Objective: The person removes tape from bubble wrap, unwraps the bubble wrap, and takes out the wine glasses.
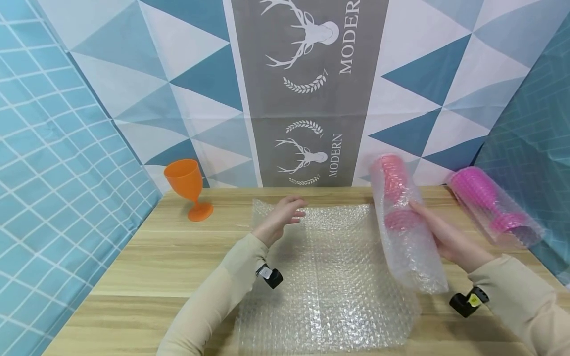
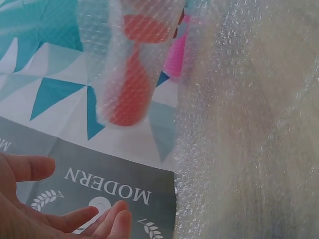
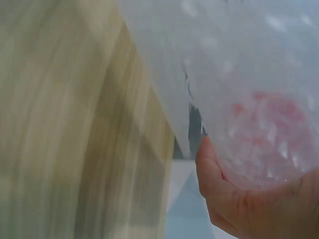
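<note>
A red goblet [image 1: 394,180] rolled in bubble wrap is held by my right hand [image 1: 451,240], tilted above the right side of the flat bubble wrap sheet [image 1: 329,282]. Its bowl points toward the wall, and loose wrap [image 1: 420,267] extends past the foot toward me. In the right wrist view, the fingers and thumb [image 3: 249,204] curl round the wrapped bundle [image 3: 269,139]. My left hand [image 1: 281,217] hovers over the sheet's far left part, holding nothing. The left wrist view shows its fingers [image 2: 75,219] spread and relaxed, apart from the goblet.
An unwrapped orange goblet [image 1: 184,180] stands upright at the table's back left. At the right edge lies a pink goblet [image 1: 483,195] in a bubble wrap roll. The wooden table [image 1: 147,267] meets a patterned cloth wall [image 1: 307,104] behind and blue cloth [image 1: 53,133] at left.
</note>
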`<state>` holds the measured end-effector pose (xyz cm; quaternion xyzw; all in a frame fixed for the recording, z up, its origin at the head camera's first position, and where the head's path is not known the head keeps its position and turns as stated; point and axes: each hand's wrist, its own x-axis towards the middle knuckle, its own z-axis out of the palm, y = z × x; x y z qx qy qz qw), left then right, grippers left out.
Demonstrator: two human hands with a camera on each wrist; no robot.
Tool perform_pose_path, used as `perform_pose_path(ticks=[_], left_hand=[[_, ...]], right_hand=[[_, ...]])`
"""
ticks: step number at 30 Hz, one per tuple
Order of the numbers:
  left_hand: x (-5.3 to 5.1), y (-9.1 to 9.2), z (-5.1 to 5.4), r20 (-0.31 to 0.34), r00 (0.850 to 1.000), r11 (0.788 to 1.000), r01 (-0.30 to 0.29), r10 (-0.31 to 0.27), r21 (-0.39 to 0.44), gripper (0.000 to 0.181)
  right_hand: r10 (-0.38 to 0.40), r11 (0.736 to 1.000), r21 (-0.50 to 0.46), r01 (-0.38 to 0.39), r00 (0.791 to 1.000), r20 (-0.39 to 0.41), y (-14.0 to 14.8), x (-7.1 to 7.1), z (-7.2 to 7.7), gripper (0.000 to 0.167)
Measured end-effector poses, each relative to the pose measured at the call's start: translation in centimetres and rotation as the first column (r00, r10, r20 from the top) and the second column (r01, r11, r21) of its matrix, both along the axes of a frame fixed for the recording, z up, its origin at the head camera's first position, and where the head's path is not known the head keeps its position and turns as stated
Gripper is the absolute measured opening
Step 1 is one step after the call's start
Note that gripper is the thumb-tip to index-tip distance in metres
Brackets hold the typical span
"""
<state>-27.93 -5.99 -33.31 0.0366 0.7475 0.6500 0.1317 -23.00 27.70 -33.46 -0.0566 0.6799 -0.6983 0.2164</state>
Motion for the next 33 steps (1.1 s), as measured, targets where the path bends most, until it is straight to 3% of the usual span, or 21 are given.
perform_pose_path(ticks=[3,9,20,23,26,29,33], left_hand=[[0.0,0.2,-0.1,0.000,1.000,1.000,-0.003,0.003,-0.005,0.047],[0.0,0.8,-0.2,0.004,1.000,1.000,-0.005,0.005,-0.012,0.050],[0.2,2.3,-1.2,-0.027,0.998,0.998,0.051,-0.052,-0.028,0.056],[0.3,2.7,-1.4,-0.044,0.997,0.998,0.056,-0.057,-0.025,0.060],[0.3,3.1,-1.7,-0.088,0.995,0.997,0.051,-0.055,-0.055,0.064],[0.3,3.3,-2.0,-0.172,0.984,0.987,0.024,-0.051,-0.158,0.067],[0.1,3.5,-2.6,-0.282,0.958,0.964,-0.033,-0.044,-0.262,0.068]], right_hand=[[0.018,1.000,-0.015,-0.018,1.000,0.003,-1.2,0.6,0.0,0.036],[0.040,0.996,0.076,-0.036,0.997,-0.059,-3.5,2.1,-0.3,0.064],[0.137,0.987,0.096,-0.131,0.989,-0.062,-5.6,3.5,-0.9,0.047],[0.132,0.983,0.136,-0.124,0.990,-0.057,-6.3,3.9,-1.1,0.051],[0.077,0.980,0.188,-0.070,0.997,-0.026,-7.0,4.4,-1.3,0.061],[0.043,0.975,0.218,-0.040,0.999,-0.011,-7.5,4.9,-1.4,0.066],[0.081,0.978,0.197,-0.074,0.996,-0.028,-7.9,5.1,-1.8,0.061]])
